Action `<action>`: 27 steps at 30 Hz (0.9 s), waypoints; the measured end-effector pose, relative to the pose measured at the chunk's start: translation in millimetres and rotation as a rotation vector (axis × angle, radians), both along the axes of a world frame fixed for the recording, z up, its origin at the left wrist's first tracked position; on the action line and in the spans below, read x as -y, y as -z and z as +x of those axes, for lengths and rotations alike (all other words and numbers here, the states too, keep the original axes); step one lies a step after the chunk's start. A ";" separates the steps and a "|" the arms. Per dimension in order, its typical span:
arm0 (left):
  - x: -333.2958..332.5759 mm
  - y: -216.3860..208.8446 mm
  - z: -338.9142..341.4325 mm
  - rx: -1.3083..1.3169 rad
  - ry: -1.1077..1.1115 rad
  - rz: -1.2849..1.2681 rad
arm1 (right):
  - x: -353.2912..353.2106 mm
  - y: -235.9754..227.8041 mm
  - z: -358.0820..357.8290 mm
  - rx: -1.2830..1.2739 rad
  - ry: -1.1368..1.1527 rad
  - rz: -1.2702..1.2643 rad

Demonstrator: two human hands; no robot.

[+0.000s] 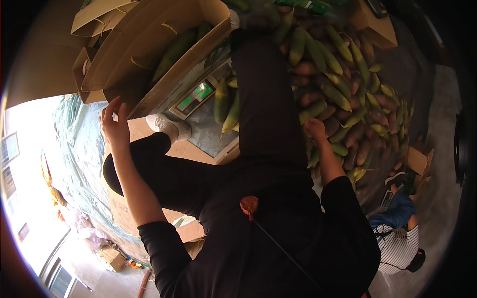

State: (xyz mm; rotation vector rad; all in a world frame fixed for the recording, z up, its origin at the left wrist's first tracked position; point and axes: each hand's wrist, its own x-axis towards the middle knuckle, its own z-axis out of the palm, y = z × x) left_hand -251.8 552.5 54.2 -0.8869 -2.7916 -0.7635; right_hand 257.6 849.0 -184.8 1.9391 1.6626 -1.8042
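My left hand [115, 126] is raised by the lower corner of a large brown paper carrier bag [131, 54]. Its fingers are apart and slightly curled, with nothing visible in them. Yellow cord handles show on the bag, and long green radishes [174, 53] lie inside it. Beneath the bag is a scale with a lit green display [195, 95]. On the right, my right hand [315, 129] is closed over a heap of green radishes [335, 97]; whatever its fingers hold is hidden. A few more green radishes [229, 107] lie beside the scale, left of my leg.
Brown, elongated roots [353, 136] are mixed into the heap. Another paper bag [102, 17] stands at the far left. Open cardboard boxes [372, 25] [420, 161] sit around the heap. A person in a striped top [397, 248] is at the lower right. Pale plastic sheeting [82, 149] covers the left side.
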 end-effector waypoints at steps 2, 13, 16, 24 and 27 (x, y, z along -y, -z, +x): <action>0.0 5.6 -4.2 -0.019 0.013 0.023 | 1.8 0.1 4.3 -0.017 0.065 -0.001; 6.2 -48.7 -9.3 0.335 -0.112 0.181 | -106.5 -105.7 -144.5 -0.409 0.001 0.246; 16.3 -60.6 -31.4 0.303 -0.155 -0.064 | -116.1 -176.3 -223.5 -0.421 -0.046 0.226; 3.5 -31.1 -78.2 0.723 -0.117 -0.566 | -121.6 -227.3 -363.3 -0.156 -0.707 0.776; 4.4 -17.1 -85.3 0.797 -0.114 -0.543 | -111.2 -235.5 -400.4 -0.014 -0.889 0.819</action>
